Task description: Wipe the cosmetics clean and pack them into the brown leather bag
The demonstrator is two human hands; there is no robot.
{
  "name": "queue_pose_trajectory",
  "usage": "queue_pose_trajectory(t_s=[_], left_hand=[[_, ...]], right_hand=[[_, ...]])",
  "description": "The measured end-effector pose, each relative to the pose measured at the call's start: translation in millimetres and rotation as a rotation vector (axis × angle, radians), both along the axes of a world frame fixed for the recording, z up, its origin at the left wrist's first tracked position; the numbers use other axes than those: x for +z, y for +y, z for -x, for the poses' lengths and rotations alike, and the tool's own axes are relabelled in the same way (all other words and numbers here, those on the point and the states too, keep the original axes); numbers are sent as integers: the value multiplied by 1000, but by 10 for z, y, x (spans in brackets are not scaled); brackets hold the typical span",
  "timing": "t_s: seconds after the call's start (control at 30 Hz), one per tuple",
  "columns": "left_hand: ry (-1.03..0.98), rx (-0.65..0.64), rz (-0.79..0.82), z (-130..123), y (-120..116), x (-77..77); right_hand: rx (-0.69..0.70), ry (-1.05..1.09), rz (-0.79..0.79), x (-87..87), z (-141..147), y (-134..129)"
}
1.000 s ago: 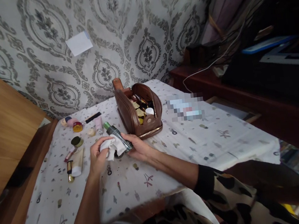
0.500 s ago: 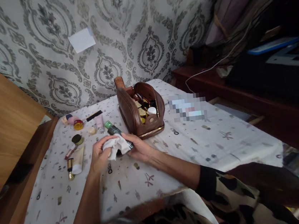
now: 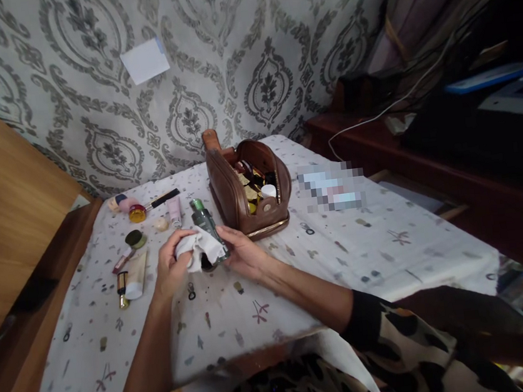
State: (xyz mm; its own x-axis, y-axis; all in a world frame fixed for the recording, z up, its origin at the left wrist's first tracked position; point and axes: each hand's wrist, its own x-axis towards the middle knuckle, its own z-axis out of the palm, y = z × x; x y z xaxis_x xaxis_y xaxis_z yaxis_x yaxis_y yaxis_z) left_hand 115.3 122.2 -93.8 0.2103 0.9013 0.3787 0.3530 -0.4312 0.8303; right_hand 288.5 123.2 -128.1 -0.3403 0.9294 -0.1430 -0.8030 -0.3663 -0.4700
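Note:
My left hand (image 3: 173, 264) is closed on a crumpled white cloth (image 3: 197, 246), which lies against the front of a dark green bottle (image 3: 204, 218). The bottle has a bright green end that points up and away from me. My right hand (image 3: 243, 253) grips the bottle's lower right side. Under the cloth a small dark round thing shows; I cannot make out what it is. Just behind my right hand stands a brown leather bag (image 3: 230, 193), unzipped, with a white-capped jar (image 3: 268, 191) and several small items inside.
Left on the patterned cloth (image 3: 292, 299) lie a cream tube (image 3: 136, 276), a gold-and-black tube (image 3: 122, 289), a green-lidded jar (image 3: 135, 239), a pink tube (image 3: 174, 212), an amber jar (image 3: 137, 214) and a black-handled brush (image 3: 165, 198). A blurred item (image 3: 331, 187) lies right of the bag.
The bottle has turned more upright in my hands, and its green end has swung up and to the right. The cloth has shifted slightly with it. The camera view has moved a little.

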Motion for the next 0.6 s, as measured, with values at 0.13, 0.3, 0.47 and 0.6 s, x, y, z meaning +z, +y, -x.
queue_pose_trajectory(t_s=[0.13,0.3,0.47,0.6], left_hand=[[66,-140,66,-43,-49,41],[51,-19,32,-106,-25,-10],[-150,219,-37,-85,19,-56],[-418,240,47,-90,25,-54]], right_hand=[[-36,-4,10,-6,-16,32],[15,-28,23,-3,-4,3],[100,-144,-94,50,21,-99],[173,-206,-186,72,30,-140]])
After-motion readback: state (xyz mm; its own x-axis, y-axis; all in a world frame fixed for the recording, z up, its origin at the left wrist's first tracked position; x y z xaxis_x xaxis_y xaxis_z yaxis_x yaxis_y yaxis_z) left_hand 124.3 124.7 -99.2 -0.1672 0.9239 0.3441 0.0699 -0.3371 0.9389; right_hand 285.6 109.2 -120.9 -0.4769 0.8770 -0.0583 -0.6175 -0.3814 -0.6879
